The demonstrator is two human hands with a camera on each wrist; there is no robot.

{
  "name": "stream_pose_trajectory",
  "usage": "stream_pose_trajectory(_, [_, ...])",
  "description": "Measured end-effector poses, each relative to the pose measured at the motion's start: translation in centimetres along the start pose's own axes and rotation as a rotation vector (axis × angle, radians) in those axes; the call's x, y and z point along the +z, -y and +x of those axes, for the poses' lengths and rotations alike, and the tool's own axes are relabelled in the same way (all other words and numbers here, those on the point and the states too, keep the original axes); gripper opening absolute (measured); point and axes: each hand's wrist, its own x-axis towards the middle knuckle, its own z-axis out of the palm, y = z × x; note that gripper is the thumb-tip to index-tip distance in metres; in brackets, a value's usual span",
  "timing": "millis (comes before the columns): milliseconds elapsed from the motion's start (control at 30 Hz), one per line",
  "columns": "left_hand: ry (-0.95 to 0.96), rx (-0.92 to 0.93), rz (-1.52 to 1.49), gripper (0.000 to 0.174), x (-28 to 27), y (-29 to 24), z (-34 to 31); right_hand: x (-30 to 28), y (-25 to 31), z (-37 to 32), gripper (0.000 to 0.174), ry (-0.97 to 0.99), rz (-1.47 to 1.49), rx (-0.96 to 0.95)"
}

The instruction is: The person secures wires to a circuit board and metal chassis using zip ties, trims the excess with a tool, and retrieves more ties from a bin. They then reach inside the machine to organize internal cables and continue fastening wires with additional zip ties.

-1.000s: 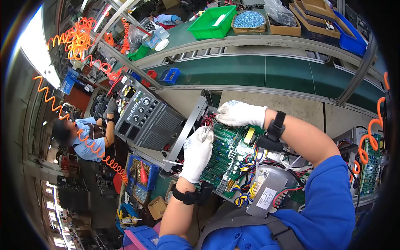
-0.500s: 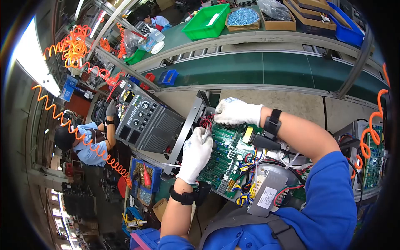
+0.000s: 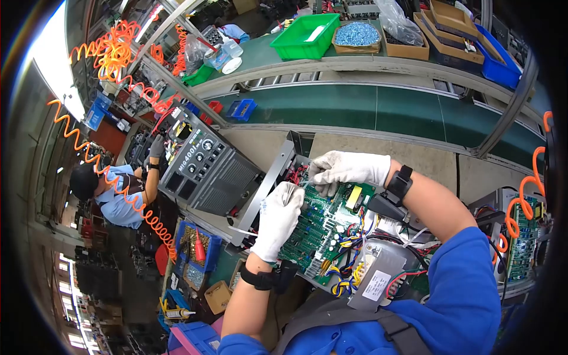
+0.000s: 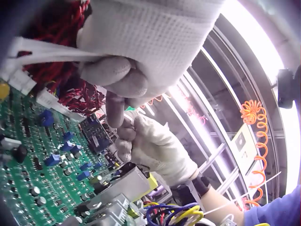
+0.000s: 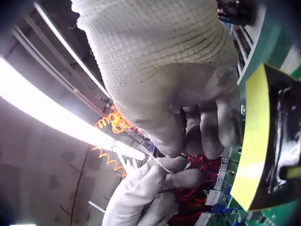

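Both hands wear white knit gloves and meet above the red wires (image 4: 82,96) at the far edge of a green circuit board (image 3: 322,222). My left hand (image 3: 278,219) pinches thin white cable ties (image 4: 51,56) between thumb and fingers; their tails stick out past the hand. My right hand (image 3: 349,168) comes in from the other side, its fingers curled and its thumb tip against the left fingertips. There it pinches a white cable tie (image 5: 162,165), which loops between the hands. The fingertips partly hide the wires.
A grey metal panel (image 3: 266,188) stands along the board's left edge. Nearer are a metal box with a label (image 3: 378,281) and coloured wires. A MIG400 machine (image 3: 207,171) and a person in light blue (image 3: 121,201) are at left. Behind runs a green conveyor (image 3: 349,106).
My right hand has shifted slightly right and down, its fingers now curled further below the palm. My left hand stays nearly in place at the wires. The head view has swayed a little.
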Motion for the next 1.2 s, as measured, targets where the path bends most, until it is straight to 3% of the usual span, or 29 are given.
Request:
stream_pose_trajectory(200, [0.014,0.042,0.004,0.008,-0.1,-0.5,-0.3,0.2,0.4,-0.1,0.038,-0.041,0.131,-0.014])
stream_pose_trajectory(333, [0.052,-0.036,-0.026,0.007,-0.2,-1.1,-0.3,0.4,0.6,0.1,0.037,-0.034,0.013,-0.026])
stream_pose_trajectory(533, [0.046,0.038,-0.122,0.007,0.2,0.1,0.3,0.7,1.9,0.2,0.026,-0.042,-0.185,-0.095])
stream_pose_trajectory(600, [-0.001,0.026,0.039,0.009,0.3,-0.2,0.5,0.9,2.7,0.1,0.023,-0.056,-0.225,-0.141])
stream_pose_trajectory(667, [-0.062,0.057,0.057,0.011,1.0,-0.7,0.5,1.1,3.9,-0.2,0.015,-0.155,-0.458,-0.187])
stream_pose_trajectory(733, [-0.122,0.089,0.076,0.013,1.2,-0.6,0.6,0.8,4.2,-0.5,0.014,-0.134,-0.447,-0.240])
stream_pose_trajectory(833, [-0.354,0.337,0.644,0.020,1.6,0.5,1.0,0.5,5.3,-1.1,0.012,-0.051,-0.328,-0.364])
stream_pose_trajectory(900, [-0.384,0.360,0.801,0.020,1.8,1.7,1.6,0.9,6.2,-1.7,0.012,-0.007,-0.239,-0.451])
stream_pose_trajectory(933, [-0.414,0.384,0.959,0.021,1.9,2.1,1.8,1.0,6.2,-1.7,0.012,-0.006,-0.240,-0.449])
stream_pose_trajectory(1000, [-0.385,0.403,0.979,0.021,1.9,2.3,1.7,1.3,6.1,-1.7,0.016,-0.210,0.003,-0.222])
stream_pose_trajectory(1067, [-0.327,0.444,1.022,0.023,1.9,2.0,1.5,1.6,5.2,-1.0,0.019,-0.204,0.115,-0.271])
stream_pose_trajectory(1100, [-0.260,0.365,1.059,0.023,2.2,1.5,1.2,1.9,5.1,-0.9,0.021,-0.254,0.154,-0.252])
stream_pose_trajectory(1133, [-0.298,0.414,1.087,0.023,2.3,1.6,1.1,2.0,5.2,-0.7,0.022,-0.298,0.190,-0.234])
stream_pose_trajectory(1200, [-0.277,0.293,1.140,0.024,2.5,0.8,1.5,1.9,4.4,0.0,0.015,-0.254,0.157,-0.181])
